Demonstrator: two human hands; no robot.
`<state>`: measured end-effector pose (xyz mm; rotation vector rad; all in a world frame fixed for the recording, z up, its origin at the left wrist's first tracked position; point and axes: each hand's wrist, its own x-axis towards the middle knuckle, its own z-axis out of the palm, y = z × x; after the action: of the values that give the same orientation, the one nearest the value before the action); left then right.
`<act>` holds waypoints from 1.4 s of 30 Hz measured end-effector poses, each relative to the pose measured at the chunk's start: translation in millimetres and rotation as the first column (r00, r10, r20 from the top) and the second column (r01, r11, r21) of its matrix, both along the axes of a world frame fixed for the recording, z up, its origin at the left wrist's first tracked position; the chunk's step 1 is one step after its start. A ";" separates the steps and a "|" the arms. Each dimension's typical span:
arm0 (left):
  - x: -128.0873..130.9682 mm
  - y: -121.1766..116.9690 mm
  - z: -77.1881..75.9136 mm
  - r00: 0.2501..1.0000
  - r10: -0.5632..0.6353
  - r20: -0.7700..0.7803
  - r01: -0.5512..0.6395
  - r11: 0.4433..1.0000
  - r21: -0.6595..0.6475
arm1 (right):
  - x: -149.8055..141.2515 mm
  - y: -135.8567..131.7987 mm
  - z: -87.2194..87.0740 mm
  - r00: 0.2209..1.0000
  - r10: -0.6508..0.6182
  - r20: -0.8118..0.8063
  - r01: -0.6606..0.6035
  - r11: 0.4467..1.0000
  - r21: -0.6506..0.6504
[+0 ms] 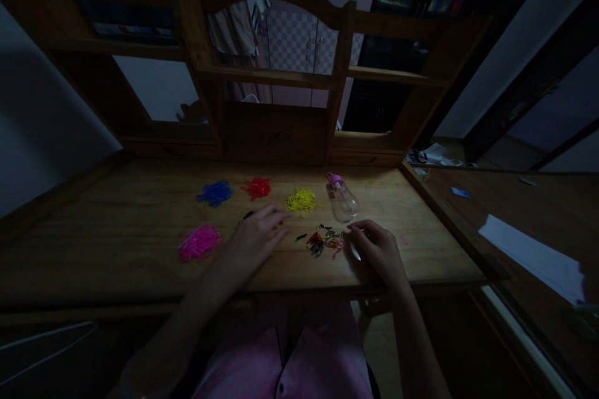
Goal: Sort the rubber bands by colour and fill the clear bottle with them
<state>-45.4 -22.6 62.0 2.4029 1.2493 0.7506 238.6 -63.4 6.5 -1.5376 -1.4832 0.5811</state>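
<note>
Multicoloured pile — right hand beside, fingers curled — left hand loosely open.

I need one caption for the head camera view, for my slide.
Two bare hands, left and right, over a wooden desk with color-sorted piles and one mixed pile.

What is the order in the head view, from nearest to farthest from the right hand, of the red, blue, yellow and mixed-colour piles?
1. Mixed-colour pile, just left of the right hand.
2. Yellow pile, left and farther back.
3. Red pile, left of the yellow one.
4. Blue pile, leftmost of the four.
</note>
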 end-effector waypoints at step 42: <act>70.4 -1.8 -55.8 0.948 0.018 0.318 0.049 0.978 -0.201 | -5.9 -4.1 8.4 0.997 0.082 0.001 -0.082 0.996 0.032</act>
<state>25.0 -24.4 6.2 2.0268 1.1143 0.9128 232.7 -67.5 14.9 -1.4574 -1.5539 0.6023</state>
